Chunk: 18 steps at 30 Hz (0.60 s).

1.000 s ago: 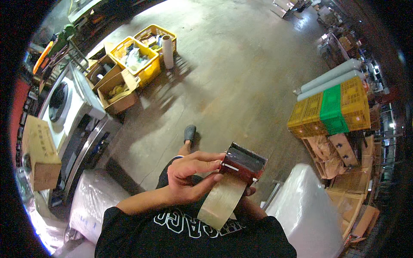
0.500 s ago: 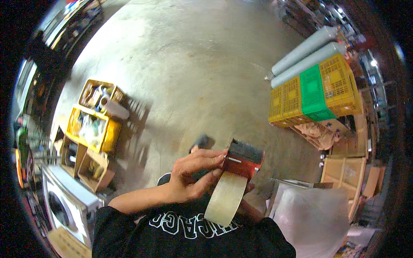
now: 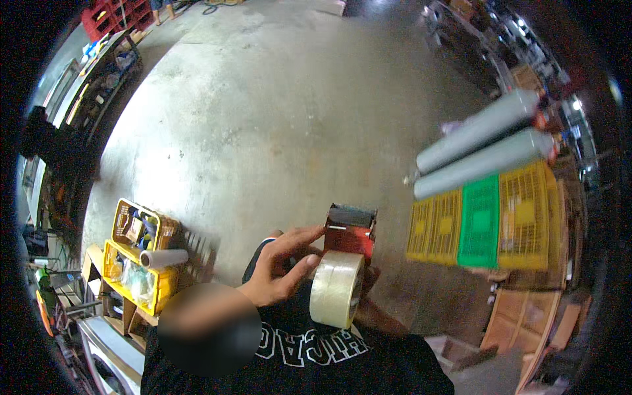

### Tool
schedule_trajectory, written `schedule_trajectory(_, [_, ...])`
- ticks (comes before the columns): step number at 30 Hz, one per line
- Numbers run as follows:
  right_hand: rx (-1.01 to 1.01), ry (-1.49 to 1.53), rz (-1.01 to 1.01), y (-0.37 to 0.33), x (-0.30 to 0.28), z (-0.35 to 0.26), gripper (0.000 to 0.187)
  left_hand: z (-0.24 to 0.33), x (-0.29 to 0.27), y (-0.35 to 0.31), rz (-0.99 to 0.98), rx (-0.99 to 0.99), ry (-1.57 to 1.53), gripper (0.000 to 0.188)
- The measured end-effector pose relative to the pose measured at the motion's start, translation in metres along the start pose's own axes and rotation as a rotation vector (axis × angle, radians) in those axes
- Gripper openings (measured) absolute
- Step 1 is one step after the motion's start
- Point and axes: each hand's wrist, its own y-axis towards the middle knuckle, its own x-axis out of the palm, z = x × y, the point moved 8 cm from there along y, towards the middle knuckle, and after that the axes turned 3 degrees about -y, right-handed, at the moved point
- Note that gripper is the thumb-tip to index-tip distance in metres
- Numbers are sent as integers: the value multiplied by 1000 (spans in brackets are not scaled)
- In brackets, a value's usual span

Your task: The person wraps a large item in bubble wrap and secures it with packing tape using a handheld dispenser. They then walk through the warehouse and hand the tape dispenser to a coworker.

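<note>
A red tape dispenser (image 3: 349, 240) with a black front edge is held up before my chest. Its wide roll of clear packing tape (image 3: 336, 289) hangs towards me. My right hand (image 3: 370, 278) grips the dispenser from behind its right side; most of that hand is hidden. On the left, my left hand (image 3: 283, 263) has its index finger stretched to the dispenser's left edge. Its thumb is apart from that finger, close to the tape roll, and the other fingers are partly hidden.
At left stand two yellow crates (image 3: 138, 280) with bagged items and a white roll (image 3: 163, 258). Yellow and green crates (image 3: 479, 224) sit at right beside two grey wrapped rolls (image 3: 484, 161). A person's legs (image 3: 163, 12) show at the far left. Concrete floor (image 3: 276, 118) stretches ahead.
My view has tilted up, so the crates sit lower in it. The dispenser has moved slightly left and turned, showing more of the tape roll. My left thumb has come away from its side.
</note>
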Motion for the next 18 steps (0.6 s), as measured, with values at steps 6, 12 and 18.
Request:
schedule_trajectory(6, [30,-57,35,170,-103,-96,63,-76,-65,192,131,-97,-109,46])
schedule_trajectory(12, [19,-39,140,337,-199,-223,59,-118,-95,432,-4,-252,-326,55])
schedule_trajectory(18, [-32,10,148,476,-276,-365,55,-129,-48,673,-550,-119,-347,112])
